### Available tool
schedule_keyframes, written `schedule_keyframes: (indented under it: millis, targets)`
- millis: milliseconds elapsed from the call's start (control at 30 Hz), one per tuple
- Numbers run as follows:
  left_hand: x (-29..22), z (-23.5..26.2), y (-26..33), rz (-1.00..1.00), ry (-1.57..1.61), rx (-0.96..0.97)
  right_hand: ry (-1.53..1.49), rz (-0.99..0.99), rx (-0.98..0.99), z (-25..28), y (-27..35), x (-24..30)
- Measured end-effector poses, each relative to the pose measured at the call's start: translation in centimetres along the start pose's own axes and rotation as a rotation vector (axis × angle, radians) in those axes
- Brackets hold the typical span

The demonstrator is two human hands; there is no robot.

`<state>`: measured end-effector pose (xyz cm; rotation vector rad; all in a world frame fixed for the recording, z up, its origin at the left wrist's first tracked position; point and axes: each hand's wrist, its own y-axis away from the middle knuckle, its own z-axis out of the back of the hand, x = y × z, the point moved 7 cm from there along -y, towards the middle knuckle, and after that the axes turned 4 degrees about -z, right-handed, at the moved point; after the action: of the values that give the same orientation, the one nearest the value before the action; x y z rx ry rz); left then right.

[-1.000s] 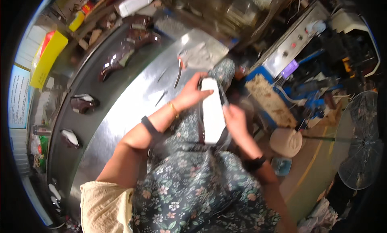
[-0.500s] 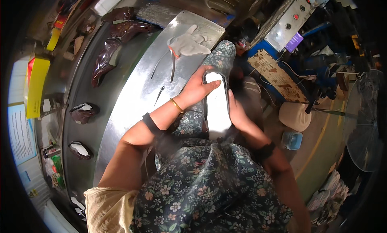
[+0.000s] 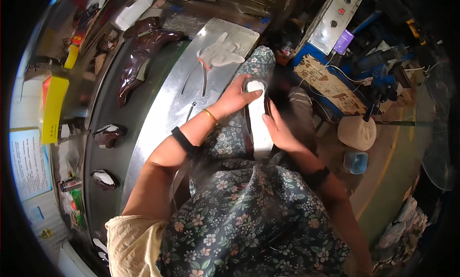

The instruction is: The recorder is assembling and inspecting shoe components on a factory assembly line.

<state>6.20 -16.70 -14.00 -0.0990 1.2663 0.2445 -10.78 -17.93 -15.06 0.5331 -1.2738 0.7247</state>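
Over my lap I hold a shoe [image 3: 259, 119] with its white underside turned up and a dark rim around it. My left hand [image 3: 239, 96] wraps the far end, the thumb pressed on the white surface. My right hand [image 3: 279, 129] grips the near right side, its thumb along the edge. Most of the shoe's dark upper is hidden beneath. To the left, a pale work glove [image 3: 221, 52] lies on the metal tabletop [image 3: 165, 104], near two thin dark rods [image 3: 204, 82] and a small slim tool [image 3: 191, 109].
A dark conveyor belt [image 3: 115, 152] at the left bears glossy dark-red boots [image 3: 134, 73] and smaller dark shoes with white undersides [image 3: 104, 179]. At the right stand a control panel [image 3: 330, 25], a beige jug [image 3: 357, 132], a blue plastic tub [image 3: 355, 162] and a fan [image 3: 433, 147].
My right hand has shifted so its thumb now rests over the shoe's edge. The shoe looks turned slightly, showing a narrower white face. The whole view has swung a little.
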Motion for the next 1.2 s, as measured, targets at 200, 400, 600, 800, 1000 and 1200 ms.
schedule_keyframes:
  millis: [200,400,600,800,1000,1200]
  targets:
    - [4.4,1.6,4.1,0.381,0.068,-0.452,-0.038,-0.371,-0.002,-2.2,-3.3,2.6]
    - [-4.1,3.6,3.0,0.091,-1.261,-0.104,0.263,-0.202,-0.02,-5.0,-4.6,3.7]
    - [-0.3,2.2,9.3,0.389,-0.565,-0.098,0.186,-0.126,-0.052,-5.7,-3.0,2.0]
    - [0.1,2.2,9.7,0.306,-0.538,-0.32,0.251,-0.16,-0.056,-5.5,-2.9,3.6]
    - [-0.2,4.3,6.7,0.39,-0.59,-0.056,0.293,-0.087,0.031,-5.5,-2.7,3.1]
    - [-2.7,4.8,5.7,0.054,-1.306,-0.038,0.442,-0.19,0.047,-7.2,-4.4,4.7]
